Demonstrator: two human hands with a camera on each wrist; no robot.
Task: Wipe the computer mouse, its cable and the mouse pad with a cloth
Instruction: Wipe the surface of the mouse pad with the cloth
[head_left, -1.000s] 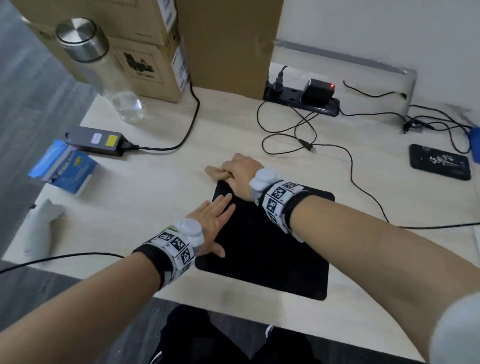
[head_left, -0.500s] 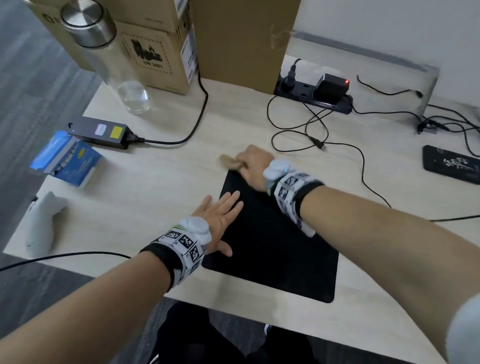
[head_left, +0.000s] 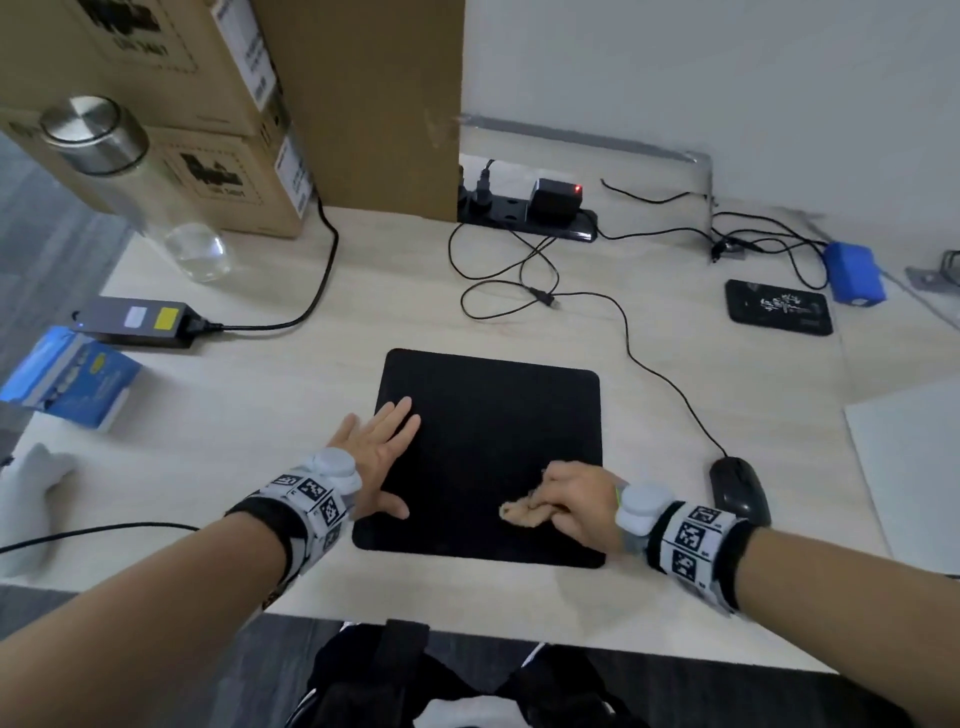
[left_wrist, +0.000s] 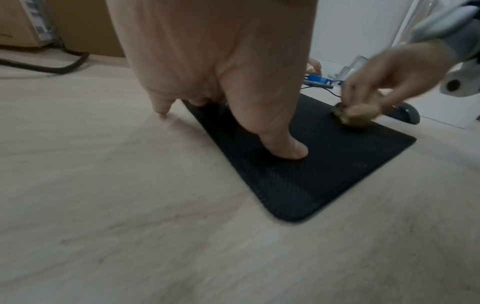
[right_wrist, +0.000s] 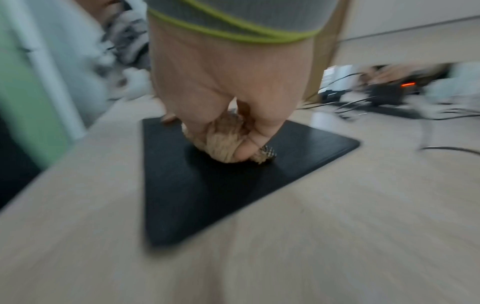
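Nearest the viewer, two bare forearms with patterned wristbands reach over the edge of a pale wooden surface (head_left: 270, 395). The right hand (head_left: 574, 499) has its fingers curled and pinching a small bunched tan cloth (head_left: 522, 512), pressed down on the near right part of a black square mouse pad (head_left: 493, 415); the right wrist view, though blurred, shows the thumb and fingers wrapped round the wad. The left hand (head_left: 376, 447) lies flat with fingers spread, its fingertips and thumb on the pad's left edge and its palm partly on the bare wood. The pad is matte, with rounded corners, and lies in the middle of the surface. Just beside the right wrist, off the pad's right edge, sits a black computer mouse (head_left: 737, 488); its thin black cable (head_left: 654, 374) runs away past the pad's far right corner to a loose coil of wire. To the left, well apart from the pad, are a blue packet (head_left: 67, 384) at the edge and a black power brick (head_left: 137, 319) with a thick cord. Farther back stand a glass bottle (head_left: 130, 187) with a metal cap, brown cardboard boxes (head_left: 218, 130), and a black power strip (head_left: 530, 215) with a charger showing a red light. At far right lie a small black pad (head_left: 779, 306) and a blue block (head_left: 854, 273).
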